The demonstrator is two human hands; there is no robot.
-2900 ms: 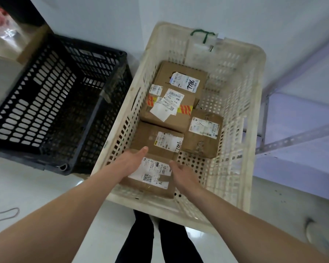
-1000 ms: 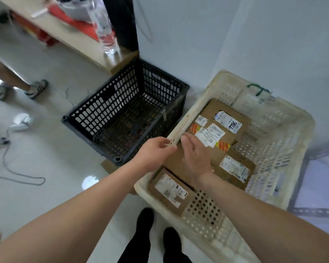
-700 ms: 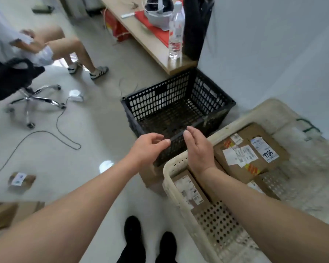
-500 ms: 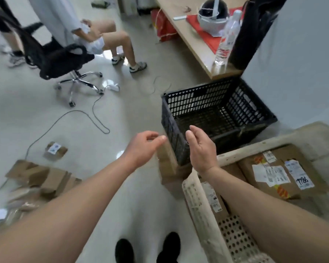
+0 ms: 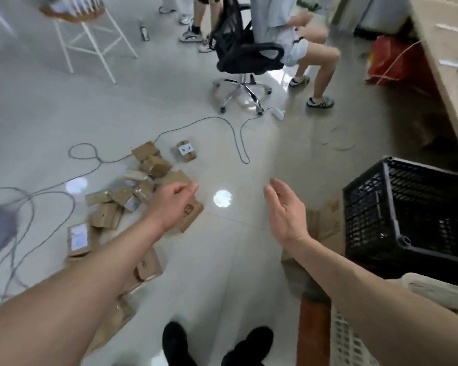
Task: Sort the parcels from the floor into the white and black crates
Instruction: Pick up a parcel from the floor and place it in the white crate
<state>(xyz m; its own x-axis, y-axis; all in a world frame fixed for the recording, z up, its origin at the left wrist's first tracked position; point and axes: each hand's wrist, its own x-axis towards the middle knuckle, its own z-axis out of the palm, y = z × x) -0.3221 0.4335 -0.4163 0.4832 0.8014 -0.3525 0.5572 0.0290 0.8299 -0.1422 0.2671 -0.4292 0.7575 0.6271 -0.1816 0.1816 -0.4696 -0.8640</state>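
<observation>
Several brown cardboard parcels point(image 5: 148, 165) lie in a loose pile on the glossy floor at centre left, and one small labelled parcel point(image 5: 186, 151) sits apart behind them. My left hand point(image 5: 173, 202) hovers over the near side of the pile, fingers loosely curled, holding nothing. My right hand point(image 5: 284, 207) is out in the air over bare floor, fingers relaxed and empty. The black crate point(image 5: 407, 207) stands at the right. Only a corner of the white crate point(image 5: 439, 289) shows at the lower right.
Grey cables point(image 5: 222, 122) snake across the floor behind and left of the pile. A black office chair point(image 5: 241, 56) with a seated person stands at the back, a white stool point(image 5: 90, 35) at far left, a wooden desk point(image 5: 444, 75) at right. A cardboard box point(image 5: 328, 220) sits under the black crate.
My view has swung left from the white crate to the floor pile. Both hands let go of the parcel in the white crate and moved out over the floor, empty.
</observation>
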